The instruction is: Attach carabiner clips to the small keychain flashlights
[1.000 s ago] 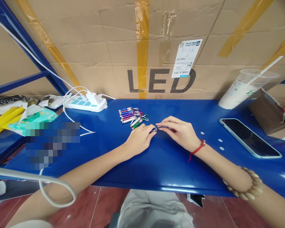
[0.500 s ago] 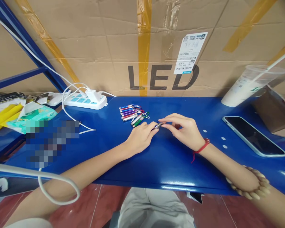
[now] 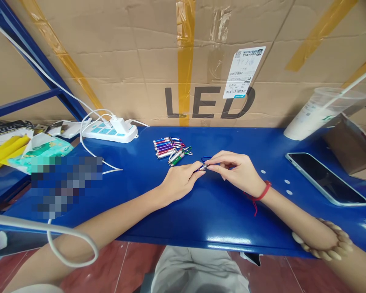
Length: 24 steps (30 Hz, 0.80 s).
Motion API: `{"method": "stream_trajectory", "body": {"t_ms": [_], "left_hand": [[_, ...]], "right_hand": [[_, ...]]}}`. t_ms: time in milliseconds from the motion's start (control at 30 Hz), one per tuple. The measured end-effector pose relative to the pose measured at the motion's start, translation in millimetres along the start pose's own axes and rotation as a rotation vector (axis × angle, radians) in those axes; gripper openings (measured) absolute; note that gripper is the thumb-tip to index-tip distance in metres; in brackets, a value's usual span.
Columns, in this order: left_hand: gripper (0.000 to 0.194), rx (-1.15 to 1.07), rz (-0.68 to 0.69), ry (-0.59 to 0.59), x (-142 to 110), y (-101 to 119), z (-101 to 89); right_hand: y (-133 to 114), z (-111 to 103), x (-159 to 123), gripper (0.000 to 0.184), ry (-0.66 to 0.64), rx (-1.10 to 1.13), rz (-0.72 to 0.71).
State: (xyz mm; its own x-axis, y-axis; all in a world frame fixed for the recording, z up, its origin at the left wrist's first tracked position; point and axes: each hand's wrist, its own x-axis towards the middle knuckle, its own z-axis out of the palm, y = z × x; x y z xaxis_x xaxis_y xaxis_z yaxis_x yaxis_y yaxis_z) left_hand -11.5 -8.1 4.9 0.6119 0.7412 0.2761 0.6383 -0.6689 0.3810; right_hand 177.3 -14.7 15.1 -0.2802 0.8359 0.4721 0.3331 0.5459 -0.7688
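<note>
Both hands meet over the middle of the blue table. Between the fingertips is a small keychain flashlight [image 3: 203, 167] with a silver end and a blue carabiner clip [image 3: 206, 158]; most of its body is hidden. My left hand [image 3: 179, 179] is closed around the body side. My right hand [image 3: 236, 171] pinches the silver end with thumb and fingers, the clip beside its fingertips. Just beyond my left hand lie several keychain flashlights [image 3: 167, 147] in a row, red, purple, blue and silver, with a green one [image 3: 177, 158] nearest.
A white power strip [image 3: 110, 132] with cables sits at the back left, near yellow and green packets [image 3: 39, 148]. On the right are a phone [image 3: 327, 178], a drink cup with straw [image 3: 311, 114] and small white discs [image 3: 288, 187]. A large cardboard box [image 3: 134, 61] stands behind.
My right fingers have shifted slightly around the flashlight's end, and the blue clip now shows more clearly above them. My left hand keeps its hold. The view has tilted a little.
</note>
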Motion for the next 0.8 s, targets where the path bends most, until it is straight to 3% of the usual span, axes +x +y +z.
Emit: {"method": "stream_trajectory", "body": {"t_ms": [200,500,800], "left_hand": [[0.02,-0.074,0.015,0.007,0.2,-0.5,-0.4],[0.021,-0.187,0.003,0.128,0.3,-0.6,3.7],[0.019,-0.203,0.011,0.205,1.4,-2.0,3.2]], "right_hand": [[-2.2,1.0,-0.2,0.012,-0.003,-0.011,0.001],[1.8,-1.4,4.5,0.013,0.114,-0.06,-0.007],[2.1,0.3,5.4,0.013,0.153,-0.073,-0.021]]}}
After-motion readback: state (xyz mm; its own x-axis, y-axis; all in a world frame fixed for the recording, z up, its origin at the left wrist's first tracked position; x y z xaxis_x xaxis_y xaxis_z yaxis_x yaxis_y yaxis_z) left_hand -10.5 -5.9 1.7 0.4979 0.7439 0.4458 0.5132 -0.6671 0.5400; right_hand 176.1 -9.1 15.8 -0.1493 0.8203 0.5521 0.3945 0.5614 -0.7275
